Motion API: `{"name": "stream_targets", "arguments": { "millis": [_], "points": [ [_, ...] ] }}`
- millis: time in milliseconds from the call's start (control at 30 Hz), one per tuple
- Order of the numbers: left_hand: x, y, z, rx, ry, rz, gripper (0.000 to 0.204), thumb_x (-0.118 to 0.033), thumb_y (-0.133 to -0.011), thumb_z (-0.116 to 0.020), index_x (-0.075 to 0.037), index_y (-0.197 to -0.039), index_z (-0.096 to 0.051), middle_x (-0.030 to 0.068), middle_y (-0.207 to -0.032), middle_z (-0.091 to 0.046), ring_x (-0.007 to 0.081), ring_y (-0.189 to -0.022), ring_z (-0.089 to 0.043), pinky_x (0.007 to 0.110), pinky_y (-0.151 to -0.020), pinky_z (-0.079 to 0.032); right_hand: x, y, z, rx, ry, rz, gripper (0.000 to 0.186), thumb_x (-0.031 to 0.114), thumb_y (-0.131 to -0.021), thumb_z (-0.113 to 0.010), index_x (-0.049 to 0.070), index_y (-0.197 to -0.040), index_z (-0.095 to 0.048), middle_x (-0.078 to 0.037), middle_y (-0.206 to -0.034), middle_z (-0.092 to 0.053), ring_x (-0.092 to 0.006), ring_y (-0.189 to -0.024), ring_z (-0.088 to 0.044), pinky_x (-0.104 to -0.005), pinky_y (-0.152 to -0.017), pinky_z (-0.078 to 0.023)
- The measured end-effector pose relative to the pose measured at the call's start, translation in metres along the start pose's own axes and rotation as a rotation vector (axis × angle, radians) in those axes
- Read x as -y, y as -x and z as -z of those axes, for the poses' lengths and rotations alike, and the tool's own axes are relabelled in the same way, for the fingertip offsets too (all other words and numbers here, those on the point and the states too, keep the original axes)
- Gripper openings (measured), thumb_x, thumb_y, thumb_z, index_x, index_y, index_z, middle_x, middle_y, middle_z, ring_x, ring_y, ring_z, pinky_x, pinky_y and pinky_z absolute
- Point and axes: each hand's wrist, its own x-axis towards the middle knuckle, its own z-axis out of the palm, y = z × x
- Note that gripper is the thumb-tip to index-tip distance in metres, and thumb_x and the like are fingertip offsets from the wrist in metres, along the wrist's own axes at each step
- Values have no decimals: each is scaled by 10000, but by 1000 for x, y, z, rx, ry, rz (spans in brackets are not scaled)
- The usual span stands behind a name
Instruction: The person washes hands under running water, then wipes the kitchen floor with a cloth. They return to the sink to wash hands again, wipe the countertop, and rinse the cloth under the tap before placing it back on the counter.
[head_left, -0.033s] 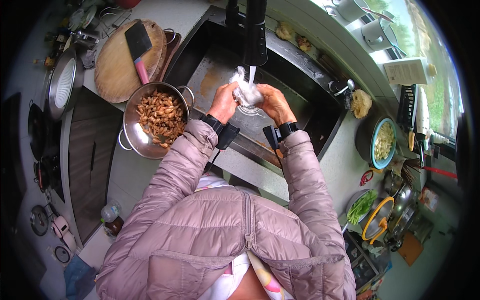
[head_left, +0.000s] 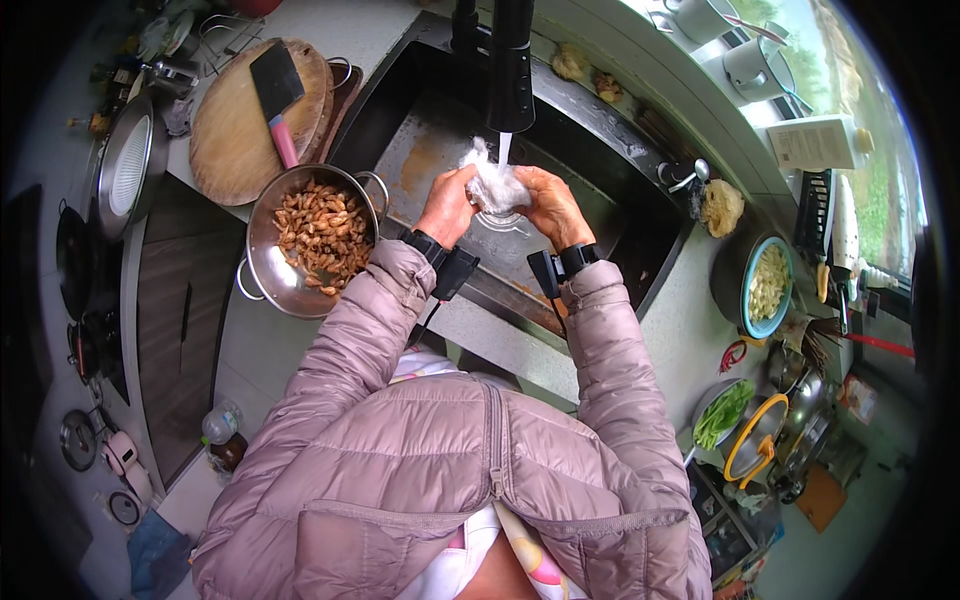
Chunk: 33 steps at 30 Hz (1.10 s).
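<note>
Under the running water of the black tap, a crumpled, thin white wad is gripped between both hands. It could be cloth or plastic film; I cannot tell which. My left hand pinches its left side, fingers closed. On the other side my right hand is closed on it too, its fingertips partly hidden by the wad. Both hands are over the dark sink, whose floor is wet and stained brown at the left.
Left of the sink sits a steel pot of reddish-brown shrimp-like pieces. Behind it a cleaver with a pink handle lies on a round chopping board. At right stand a bowl of pale chopped pieces and a bowl of greens.
The white wad has shifted slightly and its top has spread a little under the water. My hands have barely moved.
</note>
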Motion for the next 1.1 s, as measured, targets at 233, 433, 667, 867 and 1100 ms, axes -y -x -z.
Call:
{"name": "stream_targets", "arguments": {
  "millis": [233, 433, 667, 867, 1100],
  "points": [
    [-15, 21, -14, -105, -428, 51, 273, -224, -925, -612, -20, -1108, -613, 55, -1052, -622, 133, -952, -594, 307, -842, -460, 34, 22, -28, -21, 16, 138, 134, 93, -890, -659, 38, -992, -594, -59, -898, -645, -157, -735, -623, -299, -631, -517],
    [-14, 31, -36, 282, -703, -238, 299, -238, -948, -591, -39, -1172, -600, 8, -1050, -618, 108, -966, -565, 279, -857, -442, 35, 27, -38, -72, 37, 194, 165, 69, -895, -645, 14, -1037, -579, -70, -909, -640, -150, -735, -630, -266, -640, -517],
    [-6, 16, -23, 199, -254, -129, 260, -160, -994, -503, 16, -1159, -597, 58, -1076, -646, 126, -987, -605, 294, -889, -476, 37, 16, -5, -125, 368, 162, 502, 355, -868, -687, 34, -1232, -560, -96, -1082, -593, -170, -898, -562, -387, -756, -516],
    [-2, 11, -16, 205, 73, 58, 298, -219, -1009, -485, 11, -1169, -587, 90, -1103, -636, 184, -1020, -610, 365, -929, -477, -12, -1, 18, 5, -174, -508, 725, 635, -883, -546, 52, -1308, -478, -243, -1256, -480, -472, -1037, -516, -666, -914, -437],
    [2, 2, 11, 31, -68, 116, 317, -251, -1008, -500, -9, -1194, -582, 89, -1146, -623, 196, -1021, -614, 396, -927, -483, -8, -3, -8, -35, 59, 77, 248, 240, -909, -654, 43, -1049, -598, -65, -932, -647, -172, -780, -630, -327, -730, -540]
  ]
}}
